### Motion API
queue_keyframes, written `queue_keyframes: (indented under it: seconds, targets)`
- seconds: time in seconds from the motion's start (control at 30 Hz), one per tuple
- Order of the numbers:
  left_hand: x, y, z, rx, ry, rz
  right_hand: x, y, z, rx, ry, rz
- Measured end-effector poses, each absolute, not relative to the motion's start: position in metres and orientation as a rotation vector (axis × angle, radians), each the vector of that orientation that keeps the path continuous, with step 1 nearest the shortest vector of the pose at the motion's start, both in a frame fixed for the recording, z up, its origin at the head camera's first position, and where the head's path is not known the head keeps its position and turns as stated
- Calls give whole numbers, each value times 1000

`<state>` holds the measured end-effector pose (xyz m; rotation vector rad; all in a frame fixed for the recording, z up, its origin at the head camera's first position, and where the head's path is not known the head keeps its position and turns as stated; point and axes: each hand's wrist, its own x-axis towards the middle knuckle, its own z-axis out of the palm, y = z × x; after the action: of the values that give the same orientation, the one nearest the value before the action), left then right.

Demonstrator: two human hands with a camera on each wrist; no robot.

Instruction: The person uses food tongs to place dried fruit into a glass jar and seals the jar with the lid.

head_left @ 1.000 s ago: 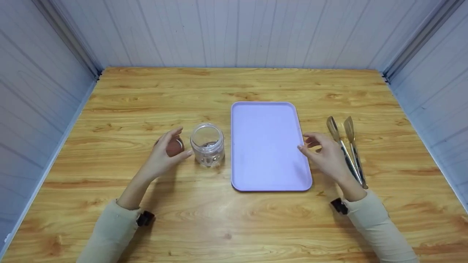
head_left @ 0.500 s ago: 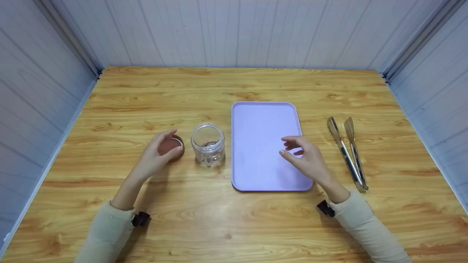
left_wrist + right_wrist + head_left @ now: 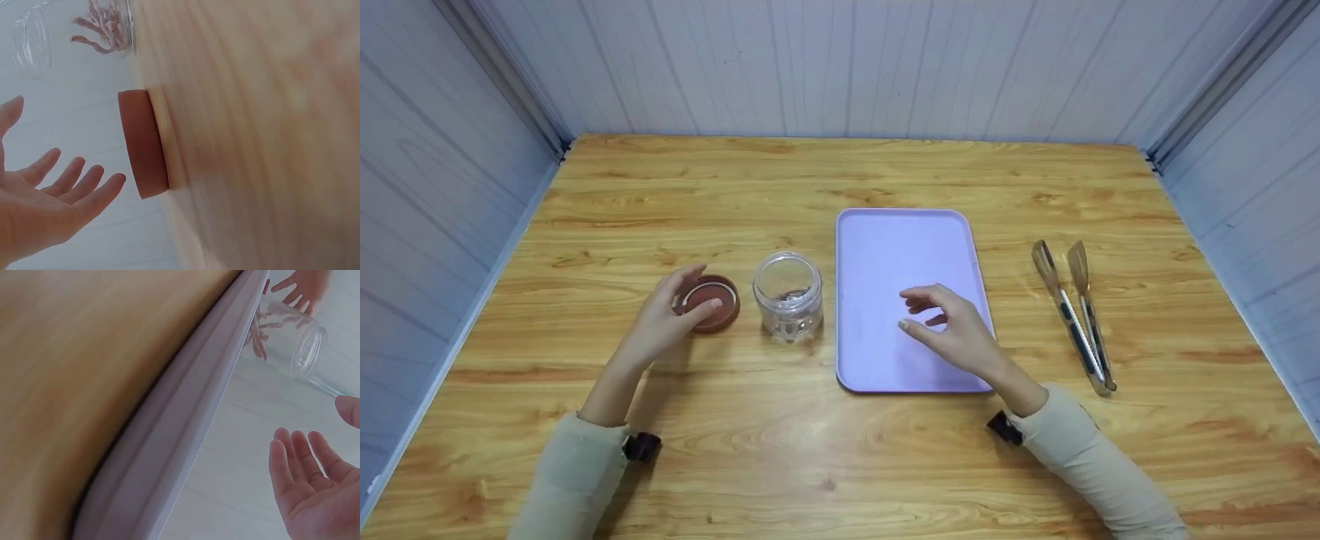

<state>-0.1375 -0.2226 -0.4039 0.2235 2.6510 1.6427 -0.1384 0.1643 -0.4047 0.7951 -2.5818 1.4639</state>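
Observation:
My left hand hovers over a round reddish-brown lid that lies on the table. In the left wrist view the fingers are spread and apart from the lid. Just right of the lid stands a clear, lidless jar; several brown, twisted strips lie at its bottom. Above the lilac tray is my right hand, its fingers relaxed and holding nothing. The right wrist view has that hand apart from the jar.
To the right of the tray lie metal tongs, their tips pointing away from me. A wooden table bears everything. Pale panel walls close off its back and sides.
My right hand has moved left from the tray's right edge to over its middle. My left hand has drawn slightly left, showing more of the lid. Jar, tray and tongs stay put.

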Motion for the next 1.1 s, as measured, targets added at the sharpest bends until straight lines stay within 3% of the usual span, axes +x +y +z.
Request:
queue_keyframes:
  seconds: [0.67, 1.1]
  targets:
    - [-143, -238, -405, 205, 2730, 1301, -141, 122, -408, 907, -2616, 1539]
    - [-145, -243, -408, 211, 2714, 1085, -135, 90, -372, 943, -2582, 1744]
